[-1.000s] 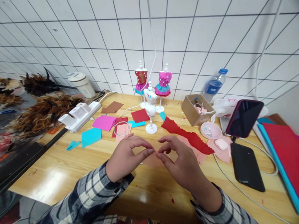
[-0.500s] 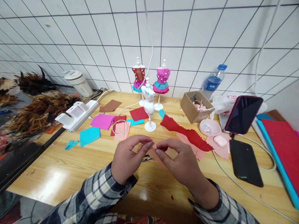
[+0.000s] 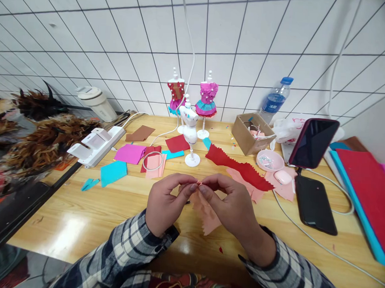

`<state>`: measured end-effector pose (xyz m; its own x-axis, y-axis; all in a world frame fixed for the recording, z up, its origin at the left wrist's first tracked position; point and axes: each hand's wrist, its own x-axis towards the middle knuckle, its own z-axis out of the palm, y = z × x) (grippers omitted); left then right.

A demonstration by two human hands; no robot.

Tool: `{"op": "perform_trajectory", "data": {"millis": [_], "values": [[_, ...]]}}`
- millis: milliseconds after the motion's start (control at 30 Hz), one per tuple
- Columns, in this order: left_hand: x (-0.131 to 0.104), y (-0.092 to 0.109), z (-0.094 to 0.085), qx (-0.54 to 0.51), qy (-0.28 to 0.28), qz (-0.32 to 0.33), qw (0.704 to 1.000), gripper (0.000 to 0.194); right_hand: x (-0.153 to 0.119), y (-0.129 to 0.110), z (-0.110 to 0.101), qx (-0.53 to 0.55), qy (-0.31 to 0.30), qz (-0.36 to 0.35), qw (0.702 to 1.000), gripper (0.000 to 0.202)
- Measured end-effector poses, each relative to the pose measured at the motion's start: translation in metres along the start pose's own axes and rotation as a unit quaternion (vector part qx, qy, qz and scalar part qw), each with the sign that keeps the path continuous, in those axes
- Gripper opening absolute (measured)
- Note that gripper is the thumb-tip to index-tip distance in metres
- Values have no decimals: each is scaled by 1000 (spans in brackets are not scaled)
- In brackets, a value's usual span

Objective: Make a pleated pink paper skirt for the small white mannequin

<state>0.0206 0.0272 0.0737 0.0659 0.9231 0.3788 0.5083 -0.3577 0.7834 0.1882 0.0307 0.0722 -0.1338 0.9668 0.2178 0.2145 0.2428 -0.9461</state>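
Low over the table, my left hand (image 3: 168, 200) and my right hand (image 3: 230, 202) meet with fingertips almost touching. Both pinch the top edge of a pink piece of crepe paper (image 3: 207, 215), whose zigzag-cut lower end hangs beneath my right hand. Just beyond them stands a bare white mini mannequin (image 3: 190, 133) on a round base. Two dressed mannequins are behind it: one in red and brown (image 3: 176, 91), the other in magenta and blue (image 3: 208, 95). A dark small object under my left fingers is mostly hidden.
A red zigzag-edged strip (image 3: 239, 167) lies right of the bare mannequin. Coloured paper pieces, such as a blue one (image 3: 113, 173), lie left. Further right are a cardboard box (image 3: 252, 140), a pink dish (image 3: 270, 161), a black phone (image 3: 316, 206) and cables. A power strip (image 3: 97, 145) sits left.
My fingertips have come closer together. More of the pink crepe paper now hangs in view below my right hand. The whole view has shifted slightly.
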Motion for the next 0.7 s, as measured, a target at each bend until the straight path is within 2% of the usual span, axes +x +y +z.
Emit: {"op": "perform_trajectory", "data": {"millis": [133, 333, 533, 700], "values": [[-1, -4, 1, -64, -12, -49, 997, 16, -1, -1, 2, 36, 20, 22, 999, 10], [-2, -5, 3, -144, -18, -90, 985, 16, -3, -3, 4, 61, 34, 17, 997, 5], [0, -6, 8, -311, -8, -190, 931, 20, -3, -2, 4, 73, 25, 22, 997, 5], [1, -2, 8, -312, 4, -199, 929, 21, -4, 1, 6, 76, 31, 31, 996, 7]]}}
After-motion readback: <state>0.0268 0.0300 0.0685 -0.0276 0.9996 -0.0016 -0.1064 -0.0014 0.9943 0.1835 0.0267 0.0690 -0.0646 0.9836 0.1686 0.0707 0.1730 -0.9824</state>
